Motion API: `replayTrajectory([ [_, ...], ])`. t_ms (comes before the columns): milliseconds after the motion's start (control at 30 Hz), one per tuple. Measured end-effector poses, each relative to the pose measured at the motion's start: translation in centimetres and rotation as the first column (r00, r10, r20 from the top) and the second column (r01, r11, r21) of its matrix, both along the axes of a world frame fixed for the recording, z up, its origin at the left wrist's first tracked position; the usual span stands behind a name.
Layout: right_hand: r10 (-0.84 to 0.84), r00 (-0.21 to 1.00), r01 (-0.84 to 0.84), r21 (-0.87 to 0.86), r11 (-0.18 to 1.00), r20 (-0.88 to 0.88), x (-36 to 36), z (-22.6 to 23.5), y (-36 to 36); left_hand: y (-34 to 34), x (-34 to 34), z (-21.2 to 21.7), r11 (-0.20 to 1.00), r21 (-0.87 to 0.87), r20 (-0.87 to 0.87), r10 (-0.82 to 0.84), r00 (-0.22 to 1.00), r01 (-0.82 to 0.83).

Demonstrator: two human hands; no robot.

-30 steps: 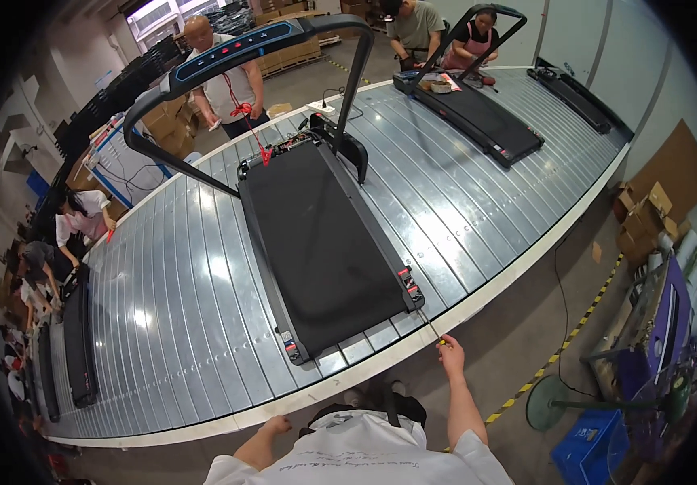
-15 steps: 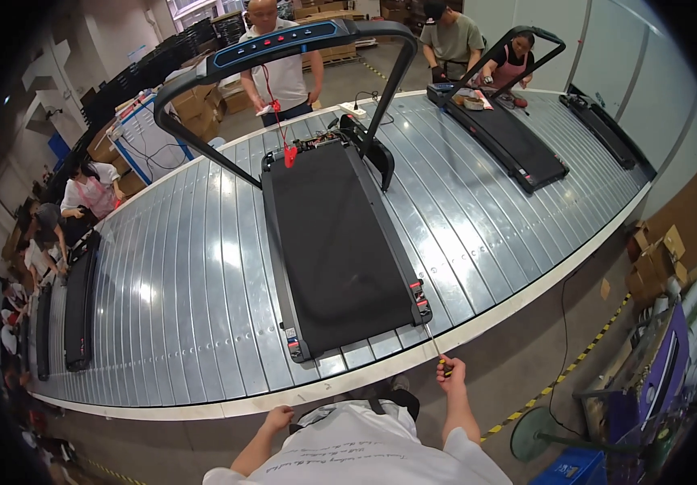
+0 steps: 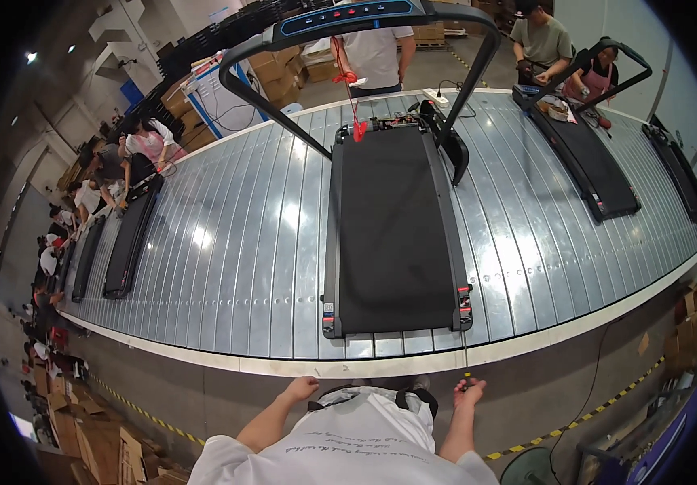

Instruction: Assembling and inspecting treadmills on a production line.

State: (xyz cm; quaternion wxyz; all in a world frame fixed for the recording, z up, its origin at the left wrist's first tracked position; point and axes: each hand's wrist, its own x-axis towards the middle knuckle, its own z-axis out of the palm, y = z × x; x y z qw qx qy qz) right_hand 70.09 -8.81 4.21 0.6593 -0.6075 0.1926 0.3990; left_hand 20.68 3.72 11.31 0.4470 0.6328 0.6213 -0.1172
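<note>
A black treadmill (image 3: 397, 234) lies in front of me, its near end close to the table's front edge. My right hand (image 3: 468, 394) is closed on the yellow-and-black handle of a screwdriver (image 3: 466, 376). Its thin shaft points away from me and reaches the treadmill's near right corner cap (image 3: 464, 308); whether the tip sits in a screw is too small to tell. My left hand (image 3: 303, 389) is just off the front edge, left of the treadmill, with its fingers curled in. Anything inside them is hidden.
The treadmill's upright frame and console (image 3: 348, 18) arch over its far end, where wiring (image 3: 393, 123) lies exposed and a red clip (image 3: 359, 131) hangs. Other treadmills (image 3: 134, 234) lie along the slatted metal table (image 3: 227, 242). Co-workers (image 3: 542, 48) stand across it and down the left.
My view has swung left, so the treadmill and table appear farther right and straighter. The screwdriver stays at the right corner cap, while my right hand's fingers have shifted on the handle.
</note>
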Motion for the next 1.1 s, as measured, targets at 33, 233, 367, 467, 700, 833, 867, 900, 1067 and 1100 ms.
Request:
replayTrajectory([
  [33,-0.053,0.865,0.156,0.167,0.973,-0.500,0.4,-2.9,-0.6,0.2,0.8,0.2,1.000,0.015,0.003,0.013,1.000,-0.013],
  [233,-0.059,0.995,0.056,-0.041,0.998,-0.075,-2.2,3.5,0.0,-4.4,-1.8,0.3,0.995,-0.055,-0.028,-0.081,0.996,0.079],
  [367,0.703,0.340,-0.047,-0.735,0.676,0.625,0.7,4.6,-1.4,-6.1,-5.3,-0.9,0.993,-0.071,-0.025,-0.101,0.995,0.099],
  [467,0.770,0.307,-0.138,-0.774,0.618,0.560,-0.1,6.4,-0.3,-8.2,-8.5,-2.7,0.996,-0.073,-0.071,-0.059,0.996,0.054],
  [700,0.370,0.914,-0.302,0.331,0.894,-0.166,-1.2,1.7,-0.8,-8.6,-9.2,-1.2,0.994,-0.109,-0.074,-0.030,0.997,0.022],
  [833,0.413,0.909,-0.384,0.277,0.881,-0.054,-1.2,3.1,-0.4,-5.0,-7.9,-1.5,0.993,-0.083,-0.099,-0.095,0.991,0.087],
  [867,0.411,0.910,-0.382,0.276,0.882,-0.052,-2.1,4.1,-0.4,-4.1,-7.6,-1.5,0.994,-0.078,-0.077,-0.079,0.994,0.073],
  [900,0.240,0.968,-0.251,0.224,0.942,0.075,-2.9,5.1,-0.7,-3.1,-6.6,-0.8,0.993,-0.081,-0.071,-0.088,0.994,0.082],
  [1067,0.078,0.791,-0.103,0.005,0.995,0.607,-4.7,7.9,0.5,0.1,-1.7,2.7,0.991,0.010,-0.051,-0.130,0.990,0.131],
  [1100,0.157,0.746,-0.137,-0.081,0.987,0.647,-5.0,8.2,0.9,0.1,-1.7,2.3,0.991,-0.002,-0.043,-0.135,0.990,0.135],
])
